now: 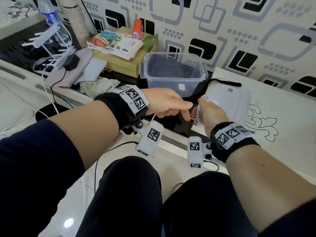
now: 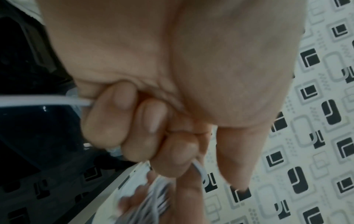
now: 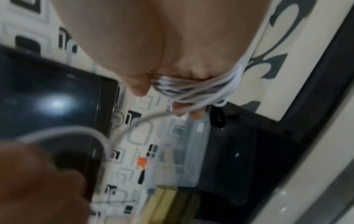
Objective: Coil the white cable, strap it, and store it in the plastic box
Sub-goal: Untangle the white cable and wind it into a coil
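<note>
Holding white cable (image 1: 200,115) loops, the right hand (image 1: 211,112) sat near the left hand (image 1: 164,104), in front of the clear plastic box (image 1: 172,74). By the left wrist, curled fingers (image 2: 122,121) pinched one strand. By the right wrist, loops (image 3: 195,89) wrapped that closed grip.

Patterned wall (image 1: 222,23) of grey and black squares; glossy white tiled floor (image 1: 71,194); dark-topped table (image 1: 133,81) against it.
</note>
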